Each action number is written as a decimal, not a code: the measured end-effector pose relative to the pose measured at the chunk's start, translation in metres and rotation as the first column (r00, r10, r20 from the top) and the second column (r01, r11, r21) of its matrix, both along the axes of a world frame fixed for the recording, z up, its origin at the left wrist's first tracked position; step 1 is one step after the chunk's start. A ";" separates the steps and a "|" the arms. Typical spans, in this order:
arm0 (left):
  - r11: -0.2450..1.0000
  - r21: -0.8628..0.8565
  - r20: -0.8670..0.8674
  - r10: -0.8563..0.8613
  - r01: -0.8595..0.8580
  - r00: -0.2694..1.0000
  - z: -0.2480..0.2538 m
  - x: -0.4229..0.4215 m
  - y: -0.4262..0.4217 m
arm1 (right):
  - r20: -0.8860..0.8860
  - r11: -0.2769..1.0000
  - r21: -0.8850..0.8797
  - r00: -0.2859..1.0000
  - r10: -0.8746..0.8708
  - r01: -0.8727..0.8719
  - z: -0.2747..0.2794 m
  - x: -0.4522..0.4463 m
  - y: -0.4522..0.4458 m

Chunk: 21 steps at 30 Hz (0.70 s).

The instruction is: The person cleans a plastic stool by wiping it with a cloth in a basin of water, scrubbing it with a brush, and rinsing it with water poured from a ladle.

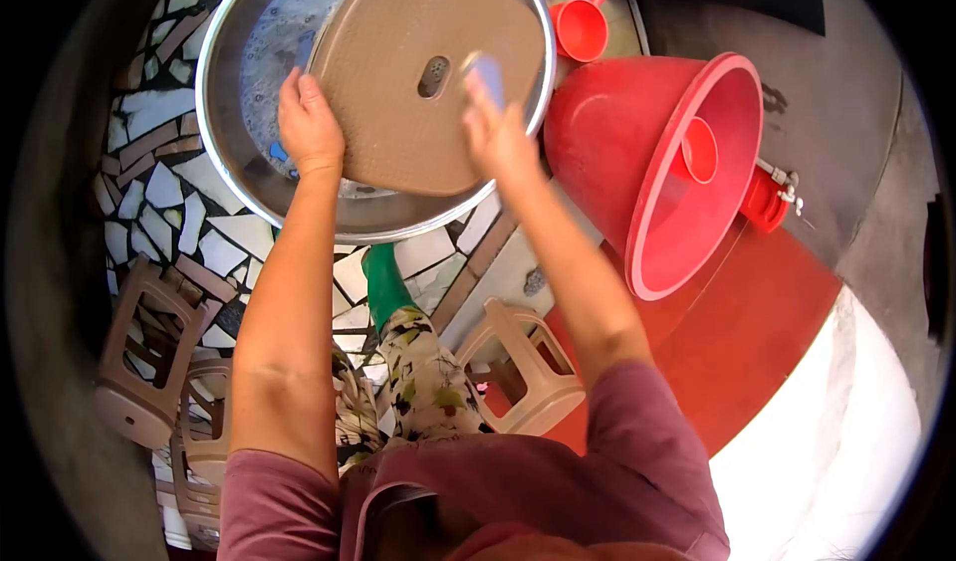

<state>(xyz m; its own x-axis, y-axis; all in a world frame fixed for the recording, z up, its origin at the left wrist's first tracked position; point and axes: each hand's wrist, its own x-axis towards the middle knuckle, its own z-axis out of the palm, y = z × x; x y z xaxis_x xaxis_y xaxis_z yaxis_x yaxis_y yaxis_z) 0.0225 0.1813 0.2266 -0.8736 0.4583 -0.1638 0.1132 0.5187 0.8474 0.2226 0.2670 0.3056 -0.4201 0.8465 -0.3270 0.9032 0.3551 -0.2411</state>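
A brown plastic stool [383, 83] with an oval hole in its seat is held over a large metal basin [221, 153] of soapy water [267, 63]. My left hand [311, 128] grips the stool's left edge, fingers wrapped over the rim. Closed round a small purple-and-white brush or scrubber [486, 78], my right hand [495, 135] is over the seat, just right of the hole; motion blurs it. The stool's legs are hidden from view.
Right of the basin lies a tipped red tub [617, 113] with a red cup [700, 150] inside. A red dipper [581, 29] is behind it. More brown stools stand at lower left [149, 347] and near my legs [528, 362]. A tap [782, 178] is at right.
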 end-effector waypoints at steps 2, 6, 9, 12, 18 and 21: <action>1.000 -0.018 0.010 0.009 -0.009 1.000 -0.004 -0.003 0.000 | -0.122 0.960 -0.247 0.987 0.103 -0.131 0.002 0.029 -0.065; 0.999 -0.045 -0.018 -0.027 0.026 0.999 -0.006 -0.006 0.000 | 0.062 0.989 -0.024 0.987 0.147 -0.146 0.001 0.028 -0.005; 0.998 -0.059 -0.025 -0.025 0.023 0.999 -0.002 -0.003 0.001 | 0.080 0.999 0.032 0.996 -0.027 0.025 -0.004 0.006 0.079; 0.995 -0.099 -0.012 -0.023 0.022 1.000 -0.001 -0.003 0.004 | 0.076 0.985 0.170 0.997 0.026 -0.038 -0.008 0.006 0.076; 0.993 -0.111 -0.011 -0.045 0.043 0.999 0.001 -0.003 0.003 | -0.261 0.876 0.471 0.932 0.252 -0.105 -0.025 -0.011 0.108; 0.996 -0.088 -0.027 -0.033 0.031 0.999 0.000 -0.002 0.002 | -0.247 0.882 0.472 0.962 0.114 0.017 -0.015 -0.027 0.101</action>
<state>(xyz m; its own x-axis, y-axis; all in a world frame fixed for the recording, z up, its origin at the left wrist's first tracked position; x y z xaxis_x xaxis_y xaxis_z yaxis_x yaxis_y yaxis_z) 0.0206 0.1837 0.2271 -0.8636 0.4710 -0.1798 0.1543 0.5863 0.7952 0.1951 0.3675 0.2902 -0.4787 0.8484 0.2261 0.8099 0.5261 -0.2594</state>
